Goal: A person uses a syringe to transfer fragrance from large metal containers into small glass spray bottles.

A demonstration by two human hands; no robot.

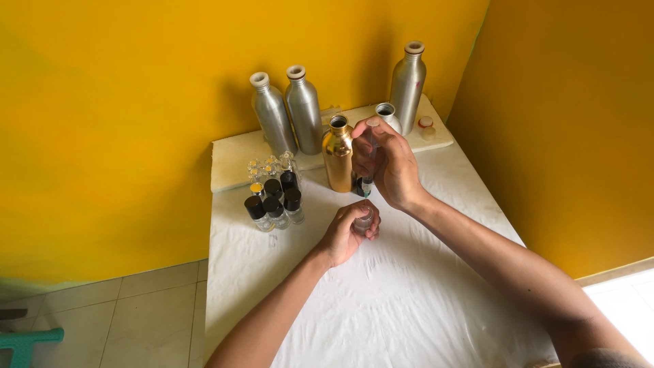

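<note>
On the white-clothed tabletop (pixel 409 300), a cluster of black-capped vials (pixel 274 202) stands left. The left hand (pixel 349 234) has its fingers clamped on a small clear glass bottle (pixel 364 221). Above it, beside a gold bottle (pixel 338 154), the right hand (pixel 390 163) pinches a syringe (pixel 368 167), tip pointing down over the bottle.

Soft, even daylight from the right, faint shadows behind the metal bottles (pixel 304 109), slight wide-angle edge distortion.

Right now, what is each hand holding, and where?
Left hand wraps a small clear bottle around its body. Right hand holds a syringe-like dropper by its upper barrel.
</note>
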